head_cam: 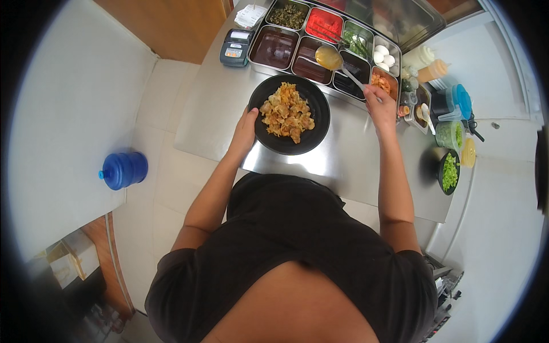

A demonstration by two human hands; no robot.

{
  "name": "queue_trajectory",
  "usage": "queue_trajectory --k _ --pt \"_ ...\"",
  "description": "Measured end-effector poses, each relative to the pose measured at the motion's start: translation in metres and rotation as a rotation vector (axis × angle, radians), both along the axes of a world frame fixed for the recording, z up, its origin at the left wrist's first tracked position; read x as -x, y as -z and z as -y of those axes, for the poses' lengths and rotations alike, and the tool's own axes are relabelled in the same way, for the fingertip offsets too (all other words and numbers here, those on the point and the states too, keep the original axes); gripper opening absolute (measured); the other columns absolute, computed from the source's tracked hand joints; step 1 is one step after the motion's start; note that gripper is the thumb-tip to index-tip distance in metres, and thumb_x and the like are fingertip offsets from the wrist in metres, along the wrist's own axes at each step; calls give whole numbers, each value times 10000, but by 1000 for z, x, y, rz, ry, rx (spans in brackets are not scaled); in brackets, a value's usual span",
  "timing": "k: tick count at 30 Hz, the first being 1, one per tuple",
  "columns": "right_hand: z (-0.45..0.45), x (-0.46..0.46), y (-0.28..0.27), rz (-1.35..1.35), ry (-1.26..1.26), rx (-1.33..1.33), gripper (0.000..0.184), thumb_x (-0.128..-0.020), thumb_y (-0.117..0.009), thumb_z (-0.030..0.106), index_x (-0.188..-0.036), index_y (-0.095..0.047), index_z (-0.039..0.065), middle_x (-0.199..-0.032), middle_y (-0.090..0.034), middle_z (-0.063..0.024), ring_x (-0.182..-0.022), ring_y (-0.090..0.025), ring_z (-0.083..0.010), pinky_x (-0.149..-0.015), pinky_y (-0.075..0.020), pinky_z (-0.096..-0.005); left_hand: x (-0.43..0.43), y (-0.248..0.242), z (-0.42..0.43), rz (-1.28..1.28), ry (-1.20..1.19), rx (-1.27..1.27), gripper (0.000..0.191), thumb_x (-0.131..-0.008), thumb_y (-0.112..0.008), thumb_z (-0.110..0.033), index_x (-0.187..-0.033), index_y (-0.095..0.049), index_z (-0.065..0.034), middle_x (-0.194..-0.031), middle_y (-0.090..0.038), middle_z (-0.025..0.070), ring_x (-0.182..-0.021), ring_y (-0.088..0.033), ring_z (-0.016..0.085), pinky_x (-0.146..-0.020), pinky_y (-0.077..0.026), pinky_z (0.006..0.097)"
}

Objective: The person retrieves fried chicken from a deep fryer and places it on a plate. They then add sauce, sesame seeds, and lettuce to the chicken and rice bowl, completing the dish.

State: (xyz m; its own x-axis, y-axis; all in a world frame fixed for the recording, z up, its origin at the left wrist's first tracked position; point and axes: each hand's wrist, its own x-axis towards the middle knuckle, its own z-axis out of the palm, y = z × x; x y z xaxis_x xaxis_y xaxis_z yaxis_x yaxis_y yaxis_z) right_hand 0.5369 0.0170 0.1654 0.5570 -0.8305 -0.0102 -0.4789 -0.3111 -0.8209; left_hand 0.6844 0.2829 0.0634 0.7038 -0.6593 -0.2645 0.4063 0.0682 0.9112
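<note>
My left hand (246,130) grips the left rim of a black bowl (319,128) above the front part of the steel counter. Browned, saucy pieces of food (288,112), perhaps fried meat with onion, lie heaped in the bowl. In my right hand (381,107) is the handle of a large metal spoon (329,58), its bowl wet with yellowish sauce. The spoon's head hangs over the steel topping pans, above a pan of dark brown sauce (311,64). My right hand is just in front of a pan of orange-red kimchi-like food (380,83).
Behind the bowl, pans hold red shreds (324,23), green slices (356,43) and white eggs (383,56). A small receipt printer (236,48) stands left of them. Squeeze bottles (433,70) and a bowl of chopped greens (449,172) line the right. A blue water jug (124,170) is at left.
</note>
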Motion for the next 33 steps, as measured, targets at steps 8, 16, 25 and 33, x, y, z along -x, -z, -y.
queue_trajectory --k 8,16,25,33 --pt "20 -53 28 -244 -79 557 156 -809 -626 249 -890 -665 121 -740 -643 -161 -678 -629 -310 -614 -470 -391 2 6 0 -26 -35 17 461 -944 -401 -345 -1194 -476 35 -1160 -545 108 -1091 -477 173 -972 -322 289" --pt "48 -52 22 -124 -247 -83 128 -818 -655 172 -847 -650 47 -589 -533 6 -514 -475 -93 -473 -360 -246 1 5 -1 -60 -54 -1 493 -934 -418 -384 -1170 -493 43 -1161 -544 117 -1092 -473 178 -973 -313 285" --pt "66 -40 6 -94 -256 -544 175 -840 -656 185 -923 -630 33 -566 -432 60 -450 -321 -43 -419 -229 -193 0 -3 -3 -67 -58 -36 497 -930 -425 -387 -1167 -501 43 -1167 -539 121 -1108 -459 183 -988 -294 287" --pt "60 -20 3 85 -245 -707 228 -859 -634 192 -1001 -603 16 -555 -367 74 -432 -304 -40 -403 -235 -199 -2 2 -1 -48 -43 -38 463 -950 -386 -338 -1200 -471 42 -1145 -553 117 -1054 -504 173 -946 -354 277"
